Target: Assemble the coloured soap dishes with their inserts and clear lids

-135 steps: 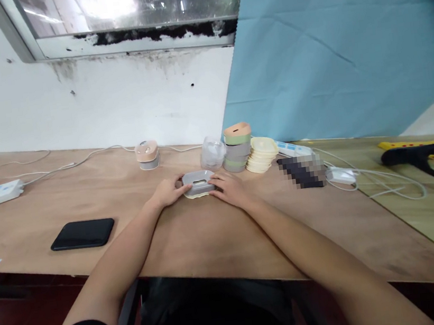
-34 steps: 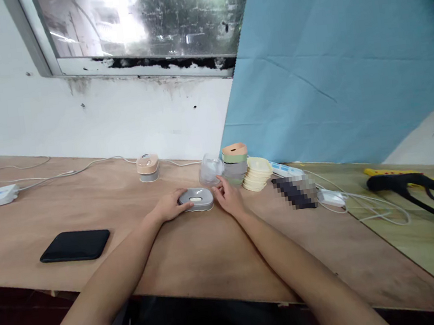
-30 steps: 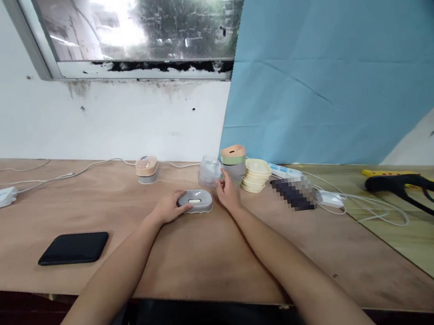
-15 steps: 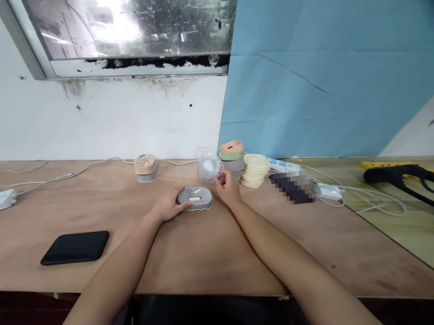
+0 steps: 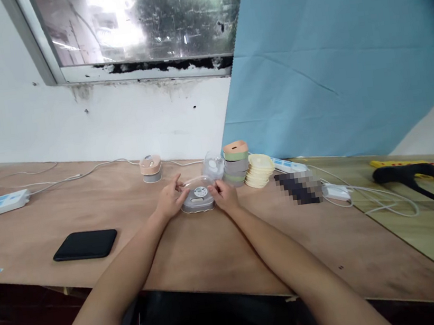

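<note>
One clear cover (image 5: 201, 185) is over the grey box (image 5: 199, 206) on the surface (image 5: 209, 254). The right hand (image 5: 226, 195) pinches its edge; the left hand (image 5: 169, 199) has fingers half spread, grip unclear. Uneven pressure could tip it askew.

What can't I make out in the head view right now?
All in the head view:
Round label on the clear cover: print too small to read.
Left hand and right hand: too small to tell whether they grip the clear cover or only touch it.
Dark item at right: partly masked by pixelation.
Black-handled tool: cut off at the right edge.
Left power strip: cut off by the left edge.
</note>
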Available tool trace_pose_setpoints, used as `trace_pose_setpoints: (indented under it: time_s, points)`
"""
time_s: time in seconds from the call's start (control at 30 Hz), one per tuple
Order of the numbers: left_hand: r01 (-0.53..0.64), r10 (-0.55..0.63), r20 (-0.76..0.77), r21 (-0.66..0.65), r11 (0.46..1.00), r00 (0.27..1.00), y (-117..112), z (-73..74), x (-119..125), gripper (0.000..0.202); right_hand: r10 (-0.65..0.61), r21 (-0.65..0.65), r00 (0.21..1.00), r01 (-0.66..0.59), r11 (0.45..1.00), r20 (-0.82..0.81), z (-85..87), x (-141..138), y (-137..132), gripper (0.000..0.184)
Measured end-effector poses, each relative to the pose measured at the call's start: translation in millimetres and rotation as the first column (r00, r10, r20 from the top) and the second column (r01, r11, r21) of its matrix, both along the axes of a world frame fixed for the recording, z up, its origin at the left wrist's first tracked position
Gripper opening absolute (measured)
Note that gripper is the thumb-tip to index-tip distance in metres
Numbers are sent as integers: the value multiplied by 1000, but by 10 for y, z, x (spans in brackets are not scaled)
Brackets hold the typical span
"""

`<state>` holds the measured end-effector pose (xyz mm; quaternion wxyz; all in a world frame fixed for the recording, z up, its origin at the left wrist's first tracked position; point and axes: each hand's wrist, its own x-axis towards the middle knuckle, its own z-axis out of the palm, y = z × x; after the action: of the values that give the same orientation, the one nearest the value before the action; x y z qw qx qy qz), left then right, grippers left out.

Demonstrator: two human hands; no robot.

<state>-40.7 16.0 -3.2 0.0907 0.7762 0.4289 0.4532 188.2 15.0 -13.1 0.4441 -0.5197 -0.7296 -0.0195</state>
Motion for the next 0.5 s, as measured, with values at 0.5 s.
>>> trace_pose_setpoints:
  time_s: [0.5]
  points:
    - [-15,-94,-304,-339,941,948,11,-29,-45,108,59,-415,988,5,910,141,11,93,98,63]
